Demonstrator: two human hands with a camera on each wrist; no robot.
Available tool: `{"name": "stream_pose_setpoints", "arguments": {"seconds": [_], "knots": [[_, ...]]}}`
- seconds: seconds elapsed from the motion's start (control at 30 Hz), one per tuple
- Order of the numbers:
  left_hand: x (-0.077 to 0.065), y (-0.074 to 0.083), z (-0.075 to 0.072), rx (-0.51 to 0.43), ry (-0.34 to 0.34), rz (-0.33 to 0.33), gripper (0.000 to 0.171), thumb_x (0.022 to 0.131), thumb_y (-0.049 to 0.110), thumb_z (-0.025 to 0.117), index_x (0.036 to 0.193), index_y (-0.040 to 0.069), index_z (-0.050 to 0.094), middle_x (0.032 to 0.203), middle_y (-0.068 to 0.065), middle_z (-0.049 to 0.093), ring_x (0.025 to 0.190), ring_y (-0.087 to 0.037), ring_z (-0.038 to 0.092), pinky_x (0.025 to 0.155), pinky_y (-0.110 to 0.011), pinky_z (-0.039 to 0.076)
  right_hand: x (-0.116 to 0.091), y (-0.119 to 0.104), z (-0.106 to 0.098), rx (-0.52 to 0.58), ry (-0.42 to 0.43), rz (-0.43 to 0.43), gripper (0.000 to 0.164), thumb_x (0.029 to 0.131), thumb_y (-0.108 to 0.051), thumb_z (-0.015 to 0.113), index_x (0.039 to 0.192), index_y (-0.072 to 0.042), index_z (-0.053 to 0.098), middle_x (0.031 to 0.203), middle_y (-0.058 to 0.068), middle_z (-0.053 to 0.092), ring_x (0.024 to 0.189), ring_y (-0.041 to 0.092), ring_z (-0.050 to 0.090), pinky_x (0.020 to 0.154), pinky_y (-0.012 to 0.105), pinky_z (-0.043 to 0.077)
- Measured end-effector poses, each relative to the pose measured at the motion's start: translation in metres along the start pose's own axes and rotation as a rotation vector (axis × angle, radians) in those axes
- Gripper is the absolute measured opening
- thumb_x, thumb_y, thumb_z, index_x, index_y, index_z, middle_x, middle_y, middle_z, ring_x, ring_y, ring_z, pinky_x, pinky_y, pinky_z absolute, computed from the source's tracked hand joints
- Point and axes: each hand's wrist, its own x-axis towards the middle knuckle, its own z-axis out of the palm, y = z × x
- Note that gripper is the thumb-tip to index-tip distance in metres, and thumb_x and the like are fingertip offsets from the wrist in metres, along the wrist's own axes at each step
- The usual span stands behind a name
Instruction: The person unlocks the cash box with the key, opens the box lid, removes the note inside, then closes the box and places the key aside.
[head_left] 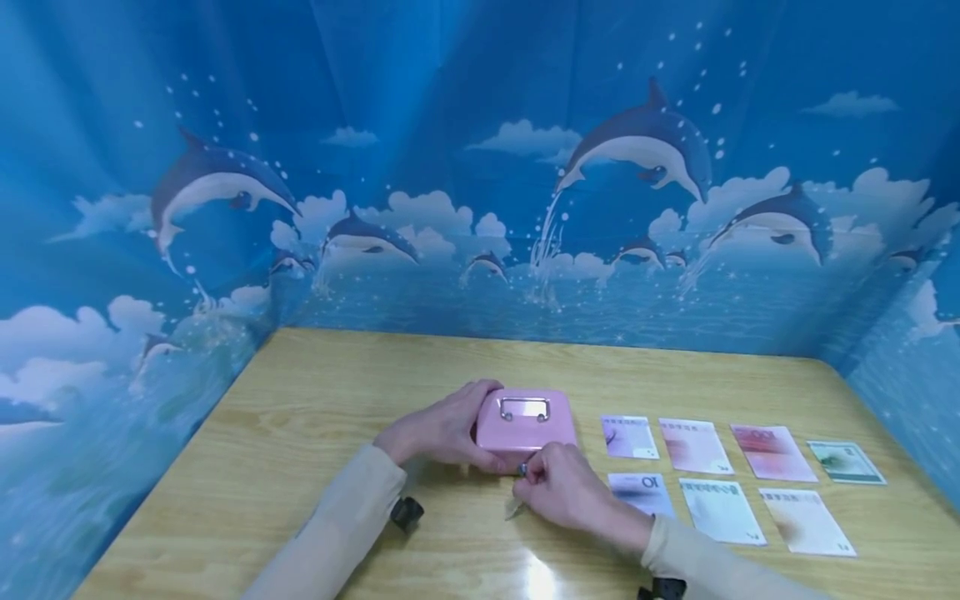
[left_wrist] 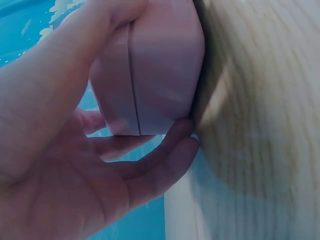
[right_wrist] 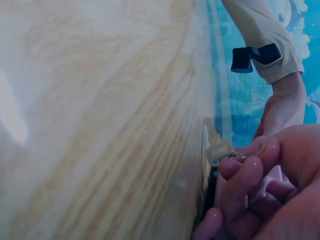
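Observation:
A pink metal cash box [head_left: 527,425] with a silver handle on its lid sits on the wooden table. My left hand [head_left: 450,425] grips it from the left side, thumb along the front and fingers round the back corner. In the left wrist view the lid seam of the box [left_wrist: 160,75] looks closed. At the front face of the box, my right hand [head_left: 566,487] pinches a key, mostly hidden by the fingers. A second key [right_wrist: 218,150] with a pale head hangs from a small metal ring [right_wrist: 235,156] beside the fingertips.
To the right of the box, several play banknotes lie in two rows on the table, among them a purple note [head_left: 630,437], a red note [head_left: 772,452] and a green note [head_left: 846,462]. A blue dolphin-print curtain [head_left: 450,167] surrounds the table [head_left: 247,500].

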Motion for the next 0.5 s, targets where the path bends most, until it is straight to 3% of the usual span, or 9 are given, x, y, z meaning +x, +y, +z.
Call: {"name": "stream_pose_setpoints", "arguments": {"seconds": [0.5], "knots": [[0.0061, 0.0, -0.0043, 0.0, -0.025, -0.043, 0.1, 0.071, 0.05, 0.09, 0.15, 0.018, 0.038, 0.136, 0.001, 0.058, 0.123, -0.016, 0.057, 0.111, -0.041, 0.048, 0.0004, -0.0014, -0.0025, 0.044, 0.011, 0.047, 0.037, 0.08, -0.009, 0.07, 0.051, -0.02, 0.049, 0.046, -0.014, 0.042, 0.044, 0.002, 0.037, 0.043, 0.015, 0.031]]}}
